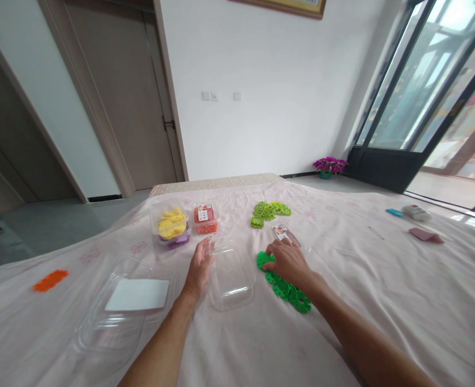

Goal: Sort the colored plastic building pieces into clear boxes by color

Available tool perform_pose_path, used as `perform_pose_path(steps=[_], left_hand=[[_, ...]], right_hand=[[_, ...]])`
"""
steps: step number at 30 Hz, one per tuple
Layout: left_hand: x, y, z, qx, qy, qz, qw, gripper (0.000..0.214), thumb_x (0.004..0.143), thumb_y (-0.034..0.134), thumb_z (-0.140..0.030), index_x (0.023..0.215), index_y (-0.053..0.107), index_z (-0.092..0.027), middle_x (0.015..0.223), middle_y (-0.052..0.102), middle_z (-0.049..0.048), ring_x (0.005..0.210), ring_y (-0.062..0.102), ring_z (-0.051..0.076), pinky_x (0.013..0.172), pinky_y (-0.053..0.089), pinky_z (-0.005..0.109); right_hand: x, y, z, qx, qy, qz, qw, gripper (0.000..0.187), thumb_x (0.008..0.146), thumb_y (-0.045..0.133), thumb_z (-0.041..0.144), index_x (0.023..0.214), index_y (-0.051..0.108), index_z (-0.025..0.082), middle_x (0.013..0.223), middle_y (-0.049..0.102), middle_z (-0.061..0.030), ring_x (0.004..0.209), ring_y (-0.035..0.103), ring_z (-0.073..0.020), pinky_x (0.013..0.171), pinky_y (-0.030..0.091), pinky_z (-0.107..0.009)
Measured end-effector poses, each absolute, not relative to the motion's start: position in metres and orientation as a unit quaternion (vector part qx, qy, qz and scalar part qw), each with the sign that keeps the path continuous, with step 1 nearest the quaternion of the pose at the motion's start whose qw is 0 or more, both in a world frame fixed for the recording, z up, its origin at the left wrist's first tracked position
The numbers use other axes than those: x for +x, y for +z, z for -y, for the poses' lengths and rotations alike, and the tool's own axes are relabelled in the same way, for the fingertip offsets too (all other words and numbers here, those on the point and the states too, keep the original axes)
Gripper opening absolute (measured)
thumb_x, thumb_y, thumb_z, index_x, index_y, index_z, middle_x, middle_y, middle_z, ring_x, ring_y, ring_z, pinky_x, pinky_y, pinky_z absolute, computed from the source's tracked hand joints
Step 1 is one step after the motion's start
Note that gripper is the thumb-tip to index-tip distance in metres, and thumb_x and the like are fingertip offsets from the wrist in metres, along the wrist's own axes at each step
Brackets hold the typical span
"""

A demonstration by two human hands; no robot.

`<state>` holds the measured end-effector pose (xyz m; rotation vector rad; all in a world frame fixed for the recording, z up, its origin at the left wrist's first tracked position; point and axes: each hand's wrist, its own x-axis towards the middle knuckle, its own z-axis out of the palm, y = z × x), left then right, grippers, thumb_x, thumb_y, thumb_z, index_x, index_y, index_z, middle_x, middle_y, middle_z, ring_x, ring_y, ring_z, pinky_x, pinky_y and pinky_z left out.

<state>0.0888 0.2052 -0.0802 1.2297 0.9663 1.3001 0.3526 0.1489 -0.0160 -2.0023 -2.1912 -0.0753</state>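
Note:
My left hand (200, 264) grips the left edge of a clear plastic container (231, 274), which stands in front of me with nothing in it. Its fingers are curled round the far-left corner. To the right, my right hand (289, 260) is closed over the far end of a row of green notched discs (288, 290), its thumb on the discs and its fingertips partly hidden. Just beyond those fingers lies a clear lid with a red-and-white label (286, 234).
Behind the container are a tub of yellow and purple pieces (172, 223) and a labelled tub of red pieces (206, 217). Light green pieces (267, 211) lie farther back. At left are a large clear lid (136, 295) and orange pieces (51, 280). A pink cloth (426, 235) lies right.

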Motion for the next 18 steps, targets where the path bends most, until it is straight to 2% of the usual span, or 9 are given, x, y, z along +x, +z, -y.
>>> perform_pose_path(steps=[5,8,10,12,14,16,18], left_hand=[[0.090,-0.079,-0.205,0.509,0.546,-0.393,0.537,0.059,0.073,0.063,-0.026,0.130,0.048,-0.021,0.145,0.053,0.0132,0.137,0.046,0.025,0.115,0.032,0.041],[0.093,-0.077,-0.205,0.513,0.544,-0.380,0.544,0.060,0.070,0.064,-0.025,0.129,0.048,-0.020,0.145,0.052,0.0134,0.136,0.048,0.026,0.115,0.032,0.041],[0.095,-0.076,-0.205,0.519,0.540,-0.376,0.546,0.061,0.070,0.064,-0.025,0.128,0.049,-0.020,0.144,0.053,0.0137,0.135,0.049,0.026,0.115,0.033,0.042],[0.096,-0.076,-0.204,0.523,0.535,-0.375,0.547,0.061,0.070,0.064,-0.026,0.128,0.049,-0.020,0.143,0.054,0.0135,0.134,0.049,0.027,0.114,0.033,0.043],[0.097,-0.076,-0.203,0.524,0.533,-0.374,0.548,0.061,0.071,0.064,-0.027,0.130,0.049,-0.021,0.144,0.053,0.0130,0.134,0.049,0.027,0.114,0.034,0.043],[0.097,-0.078,-0.203,0.524,0.535,-0.377,0.546,0.061,0.072,0.064,-0.026,0.130,0.049,-0.021,0.144,0.053,0.0126,0.135,0.048,0.027,0.114,0.034,0.043],[0.096,-0.079,-0.203,0.527,0.537,-0.381,0.538,0.059,0.072,0.062,-0.023,0.129,0.050,-0.021,0.143,0.054,0.0123,0.135,0.048,0.026,0.114,0.033,0.043]], right_hand=[[0.352,-0.012,-0.152,-0.691,0.024,0.703,0.166,0.016,0.075,0.073,0.038,0.082,0.073,0.024,0.081,0.072,-0.0023,0.085,0.062,-0.0219,0.069,0.036,-0.029],[0.348,-0.011,-0.156,-0.694,0.098,0.651,0.290,0.019,0.075,0.072,0.040,0.077,0.070,0.021,0.072,0.068,0.0000,0.068,0.059,-0.0162,0.059,0.033,-0.027],[0.341,-0.013,-0.159,-0.656,0.188,0.627,0.377,0.023,0.073,0.072,0.042,0.074,0.066,0.020,0.067,0.065,0.0015,0.061,0.055,-0.0141,0.056,0.033,-0.026],[0.332,-0.017,-0.161,-0.589,0.291,0.618,0.432,0.026,0.071,0.073,0.043,0.076,0.065,0.018,0.068,0.065,0.0013,0.061,0.056,-0.0138,0.057,0.037,-0.025],[0.326,-0.020,-0.163,-0.536,0.349,0.622,0.451,0.029,0.072,0.073,0.043,0.084,0.069,0.017,0.075,0.069,-0.0009,0.067,0.060,-0.0152,0.062,0.042,-0.027],[0.327,-0.022,-0.165,-0.532,0.331,0.638,0.448,0.030,0.080,0.066,0.043,0.093,0.071,0.017,0.083,0.072,-0.0034,0.074,0.063,-0.0173,0.069,0.046,-0.029],[0.336,-0.023,-0.167,-0.573,0.247,0.659,0.421,0.029,0.089,0.056,0.040,0.096,0.073,0.018,0.090,0.074,-0.0053,0.083,0.065,-0.0197,0.077,0.047,-0.032]])
